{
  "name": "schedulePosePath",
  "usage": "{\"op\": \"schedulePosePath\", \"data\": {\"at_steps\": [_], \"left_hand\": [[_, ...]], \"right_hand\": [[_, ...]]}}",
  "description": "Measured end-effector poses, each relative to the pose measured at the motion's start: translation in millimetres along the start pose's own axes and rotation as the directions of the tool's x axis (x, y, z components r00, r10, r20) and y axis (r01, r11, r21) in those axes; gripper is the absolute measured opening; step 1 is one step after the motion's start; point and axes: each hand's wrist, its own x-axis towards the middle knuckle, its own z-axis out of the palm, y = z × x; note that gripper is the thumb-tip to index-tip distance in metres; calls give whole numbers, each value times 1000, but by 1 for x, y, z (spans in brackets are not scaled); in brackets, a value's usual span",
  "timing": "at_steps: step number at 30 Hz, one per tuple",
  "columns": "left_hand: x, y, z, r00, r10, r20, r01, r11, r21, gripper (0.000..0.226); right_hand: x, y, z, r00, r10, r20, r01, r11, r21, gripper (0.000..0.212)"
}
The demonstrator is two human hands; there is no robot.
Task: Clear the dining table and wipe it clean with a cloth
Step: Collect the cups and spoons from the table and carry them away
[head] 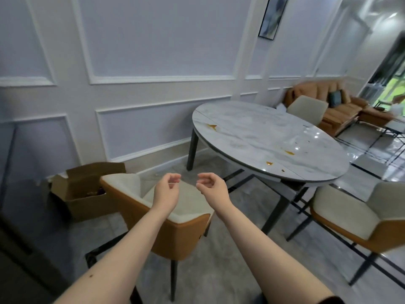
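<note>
Nearest the camera, two bare forearms reach forward side by side. The left hand (166, 189) has its fingers loosely curled with nothing in them, and the right hand (210, 187) mirrors it, fingers softly hooked inward, empty too. Both hover above the cream seat of the orange-backed chair (175, 224), apart from it as far as I can tell.

Now the relation that matters: the round grey-white marble-look table (252, 137) lies ahead and to the right of both hands, well apart, so the right hand is the nearer one. The table has nothing standing on it, which suggests the clearing is done, but orange-brown sauce spots remain: one splash at the far left edge (212, 127) and a cluster near the right-hand rim (288, 152). The near rim faces the hands, so a wipe would likely start there and sweep away.

What's missing? No cloth anywhere in view, so I'd judge fetching one is the step in hand. An open brown cardboard box (85, 189) sits on the floor to the left, its contents dark and unreadable. A second cream-and-orange chair (359, 218) stands at the right, cut off by the frame edge, and a third pale chair back (308, 108) hides part of the far rim. Beyond that, a tan sofa (341, 110), blurred.
</note>
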Motion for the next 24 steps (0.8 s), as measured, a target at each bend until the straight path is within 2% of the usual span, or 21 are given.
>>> {"op": "schedulePosePath", "data": {"at_steps": [7,15,17,22,24], "left_hand": [[27,-16,-28,999,-31,-38,30,999,-41,23],[64,-41,-116,956,-113,-269,102,993,-52,23],[67,-53,-145,929,-134,-345,124,991,-51,24],[48,-93,-240,807,-186,-560,183,981,-63,26],[33,-110,-288,747,-216,-629,212,974,-83,27]], "right_hand": [[28,-9,39,998,-4,61,5,1000,-17,23],[69,-41,145,956,-83,283,83,996,11,25],[73,-51,180,931,-99,352,103,995,9,24],[61,-84,285,824,-173,539,180,983,40,21],[43,-97,333,750,-202,630,210,976,62,21]]}}
